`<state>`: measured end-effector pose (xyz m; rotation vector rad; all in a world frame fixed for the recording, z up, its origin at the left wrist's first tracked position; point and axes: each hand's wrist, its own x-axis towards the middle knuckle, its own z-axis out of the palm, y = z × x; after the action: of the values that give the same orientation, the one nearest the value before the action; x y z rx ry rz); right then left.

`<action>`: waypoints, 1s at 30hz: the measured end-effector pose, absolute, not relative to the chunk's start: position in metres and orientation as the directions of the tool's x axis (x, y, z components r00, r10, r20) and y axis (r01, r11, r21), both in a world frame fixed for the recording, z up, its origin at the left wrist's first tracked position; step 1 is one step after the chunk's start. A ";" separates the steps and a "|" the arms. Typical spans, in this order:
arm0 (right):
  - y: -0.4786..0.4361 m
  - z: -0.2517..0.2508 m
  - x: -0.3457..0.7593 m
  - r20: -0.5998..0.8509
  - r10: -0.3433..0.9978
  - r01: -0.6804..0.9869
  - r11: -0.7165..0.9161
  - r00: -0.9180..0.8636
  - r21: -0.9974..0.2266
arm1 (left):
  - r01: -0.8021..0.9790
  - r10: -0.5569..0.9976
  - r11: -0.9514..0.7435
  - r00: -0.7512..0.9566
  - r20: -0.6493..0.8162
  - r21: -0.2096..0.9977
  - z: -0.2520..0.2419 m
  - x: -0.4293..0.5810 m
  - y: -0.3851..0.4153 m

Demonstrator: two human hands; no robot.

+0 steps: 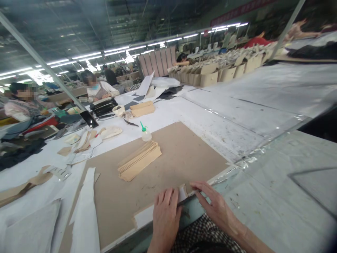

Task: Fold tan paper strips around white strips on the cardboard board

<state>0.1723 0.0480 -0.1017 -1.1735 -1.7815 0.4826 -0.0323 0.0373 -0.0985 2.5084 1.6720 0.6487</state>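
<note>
A narrow white strip with tan ends (144,216) lies along the front edge of a brown board (173,154). Across its middle rests my left hand (166,214), fingers stretched flat and covering part of it. My right hand (214,203) is at the board's edge, just beyond the strip's right end. Its thumb and forefinger are apart, and nothing shows between them. Farther up the board is a fanned stack of tan strips (140,160). Behind that stack stands a small clear bottle with a green nozzle (145,133).
White pieces (86,211) lie over the board's left side. Beyond are a tan stack (142,109), a leaning phone (88,119) and black pieces (104,106). Rows of tan bag parts (210,74) stand at the back. Two co-workers (98,88) (23,102) sit at the left.
</note>
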 end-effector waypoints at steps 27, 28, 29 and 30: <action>0.043 -0.045 0.115 -0.049 0.914 0.163 0.019 -0.402 -0.986 | -0.438 0.928 0.065 -0.303 -0.215 0.897 -0.034 -0.037 0.017; 0.044 -0.046 0.116 -0.038 0.915 0.217 0.055 -0.403 -0.975 | -0.413 0.925 0.040 -0.329 -0.191 0.910 -0.037 -0.042 0.018; 0.045 -0.046 0.116 -0.029 0.914 0.260 0.085 -0.405 -0.962 | -0.377 0.920 0.019 -0.356 -0.164 0.926 -0.038 -0.047 0.018; 0.046 -0.046 0.117 -0.025 0.912 0.291 0.105 -0.410 -0.951 | -0.336 0.915 0.009 -0.377 -0.143 0.942 -0.039 -0.052 0.018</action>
<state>0.1167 0.0464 -0.0464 -1.1760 -1.7823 1.3178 -0.0517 0.0179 -0.0388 0.6783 1.2660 1.5750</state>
